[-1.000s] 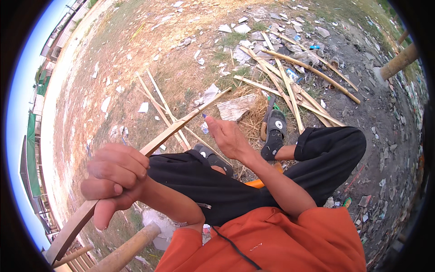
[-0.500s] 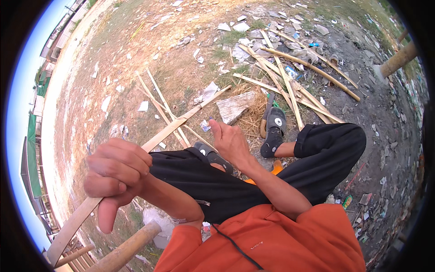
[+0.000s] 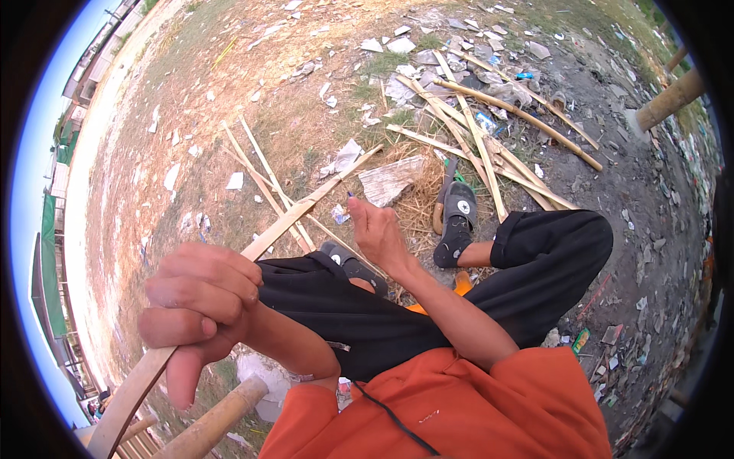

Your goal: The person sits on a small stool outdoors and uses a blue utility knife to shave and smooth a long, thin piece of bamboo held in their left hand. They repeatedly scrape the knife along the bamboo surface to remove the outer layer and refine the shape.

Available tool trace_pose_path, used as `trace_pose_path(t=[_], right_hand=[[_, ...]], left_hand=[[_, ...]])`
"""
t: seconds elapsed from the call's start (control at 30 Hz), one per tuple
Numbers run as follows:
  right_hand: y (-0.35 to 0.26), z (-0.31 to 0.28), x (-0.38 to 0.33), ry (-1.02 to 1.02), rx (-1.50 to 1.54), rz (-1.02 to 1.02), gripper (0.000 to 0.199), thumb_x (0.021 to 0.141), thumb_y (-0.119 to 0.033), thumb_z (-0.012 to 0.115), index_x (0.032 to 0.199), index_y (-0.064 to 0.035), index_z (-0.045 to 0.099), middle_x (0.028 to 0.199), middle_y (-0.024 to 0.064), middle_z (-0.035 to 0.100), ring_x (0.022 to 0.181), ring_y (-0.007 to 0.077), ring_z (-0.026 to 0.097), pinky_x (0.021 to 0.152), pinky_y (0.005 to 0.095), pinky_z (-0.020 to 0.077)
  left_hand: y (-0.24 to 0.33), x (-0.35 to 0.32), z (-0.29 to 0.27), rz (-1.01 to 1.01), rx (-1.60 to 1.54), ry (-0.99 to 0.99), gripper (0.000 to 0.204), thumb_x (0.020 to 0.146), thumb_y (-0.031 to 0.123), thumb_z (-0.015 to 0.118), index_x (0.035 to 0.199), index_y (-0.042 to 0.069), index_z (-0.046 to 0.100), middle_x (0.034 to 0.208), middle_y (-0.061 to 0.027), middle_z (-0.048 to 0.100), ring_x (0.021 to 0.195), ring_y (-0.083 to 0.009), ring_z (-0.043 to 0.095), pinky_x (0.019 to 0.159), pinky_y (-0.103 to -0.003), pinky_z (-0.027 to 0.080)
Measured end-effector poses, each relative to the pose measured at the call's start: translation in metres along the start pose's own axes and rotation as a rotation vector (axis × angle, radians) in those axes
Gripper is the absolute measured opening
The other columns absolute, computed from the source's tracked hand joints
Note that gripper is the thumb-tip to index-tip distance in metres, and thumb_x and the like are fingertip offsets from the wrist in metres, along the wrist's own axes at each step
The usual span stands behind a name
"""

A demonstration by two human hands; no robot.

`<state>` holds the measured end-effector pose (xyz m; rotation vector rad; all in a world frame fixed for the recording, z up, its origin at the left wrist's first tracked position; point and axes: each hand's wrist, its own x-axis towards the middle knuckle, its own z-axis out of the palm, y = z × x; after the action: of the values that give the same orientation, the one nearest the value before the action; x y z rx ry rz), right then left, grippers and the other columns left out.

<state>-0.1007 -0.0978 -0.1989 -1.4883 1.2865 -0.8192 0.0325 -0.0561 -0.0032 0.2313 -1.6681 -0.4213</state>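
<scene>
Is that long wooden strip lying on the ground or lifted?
Lifted: the left hand grips the strip near one end, slanting above the lap.

Head fisheye, looking down, hands close.

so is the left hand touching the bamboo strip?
Touching. Head view shows the left hand wrapped around the bamboo strip, fingers closed over it.

the person wore an orange top [image 3: 459,405] with a dark cord, black trousers [image 3: 367,306], and black shoes [image 3: 457,214] with white soles; forearms were bare.
</scene>
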Motion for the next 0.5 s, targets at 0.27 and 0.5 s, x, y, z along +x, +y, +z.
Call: trace_pose_path(t=[0.27, 0.5], right_hand=[[0.011, 0.007, 0.006, -0.001, -0.08, 0.0, 0.06, 0.096, -0.044, 0.033, 0.074, 0.0041, 0.061, 0.07, 0.0316, 0.057, 0.074, 0.0499, 0.056, 0.07, 0.053, 0.0435], [0.021, 0.006, 0.023, -0.012, -0.2, 0.013, 0.063, 0.095, -0.047, 0.031, 0.078, 0.0039, 0.064, 0.07, 0.0316, 0.059, 0.075, 0.0484, 0.058, 0.074, 0.0525, 0.0441]], left_hand=[[0.001, -0.004, -0.008, 0.03, -0.013, 0.024, 0.051, 0.09, 0.055, 0.039, 0.075, 0.007, 0.038, 0.048, -0.0034, 0.044, 0.033, -0.0137, 0.045, 0.032, -0.029, 0.044], [0.002, -0.002, -0.005, 0.001, 0.007, 0.003, 0.049, 0.09, 0.057, 0.04, 0.072, 0.011, 0.038, 0.046, 0.0004, 0.04, 0.033, -0.0105, 0.039, 0.031, -0.023, 0.036]])
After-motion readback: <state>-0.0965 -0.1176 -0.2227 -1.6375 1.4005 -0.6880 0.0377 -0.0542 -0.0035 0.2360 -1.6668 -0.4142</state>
